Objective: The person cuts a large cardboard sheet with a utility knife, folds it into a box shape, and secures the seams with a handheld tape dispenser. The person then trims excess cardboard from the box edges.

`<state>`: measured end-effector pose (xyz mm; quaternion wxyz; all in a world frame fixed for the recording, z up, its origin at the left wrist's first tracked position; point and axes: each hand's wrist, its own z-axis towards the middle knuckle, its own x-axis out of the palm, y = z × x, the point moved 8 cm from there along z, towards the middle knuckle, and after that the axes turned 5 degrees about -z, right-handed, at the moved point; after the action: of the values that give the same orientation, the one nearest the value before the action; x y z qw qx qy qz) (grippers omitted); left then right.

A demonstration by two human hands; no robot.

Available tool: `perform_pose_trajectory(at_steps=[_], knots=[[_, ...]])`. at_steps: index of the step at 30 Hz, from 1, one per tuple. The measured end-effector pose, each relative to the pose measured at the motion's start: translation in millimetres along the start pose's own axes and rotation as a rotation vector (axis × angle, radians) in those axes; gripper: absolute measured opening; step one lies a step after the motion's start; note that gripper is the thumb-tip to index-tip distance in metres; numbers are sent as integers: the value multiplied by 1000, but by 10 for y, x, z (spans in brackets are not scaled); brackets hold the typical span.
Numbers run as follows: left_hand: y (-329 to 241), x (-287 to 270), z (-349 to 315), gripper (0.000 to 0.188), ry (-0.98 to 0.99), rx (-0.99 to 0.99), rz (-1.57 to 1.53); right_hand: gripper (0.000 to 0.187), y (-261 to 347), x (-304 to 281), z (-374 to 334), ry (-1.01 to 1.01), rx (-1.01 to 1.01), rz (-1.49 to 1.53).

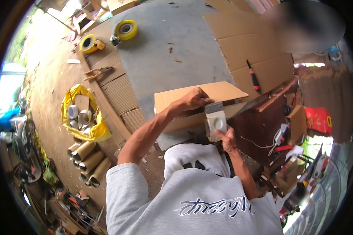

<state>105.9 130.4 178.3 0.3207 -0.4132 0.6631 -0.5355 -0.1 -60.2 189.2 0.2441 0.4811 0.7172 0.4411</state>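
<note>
A brown cardboard box (202, 94) rests near the front edge of the grey worktable (161, 51), its long opening turned toward me. My left hand (194, 99) is closed over the box's upper edge, knuckles up, with the fingertips partly hidden. In my right hand (226, 138) is a tape dispenser (215, 121), pale with a grey metal end. That metal end lies against the box's near side, just right of my left fingers. Whether tape runs from it onto the cardboard, I cannot tell.
Pliers (99, 73) and yellow tape rolls (126, 29) lie at the table's left. A red-and-black screwdriver-like tool (253, 77) rests on flat cardboard (243, 43) at right. On the floor are a yellow bag (100, 132) of used rolls and several cardboard tubes (92, 161).
</note>
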Motion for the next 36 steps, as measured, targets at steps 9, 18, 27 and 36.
perform_pose_trajectory(at_steps=[9, 18, 27, 36], knots=[[143, -33, 134, 37, -141, 15, -113, 37, 221, 24, 7, -34, 29, 113], [19, -466, 113, 27, -403, 149, 192, 38, 504, 95, -88, -71, 213, 80], [-70, -414, 20, 29, -408, 93, 488, 44, 516, 137, -109, -74, 307, 37], [124, -225, 45, 37, -282, 89, 533, 43, 492, 165, -182, -109, 393, 90]])
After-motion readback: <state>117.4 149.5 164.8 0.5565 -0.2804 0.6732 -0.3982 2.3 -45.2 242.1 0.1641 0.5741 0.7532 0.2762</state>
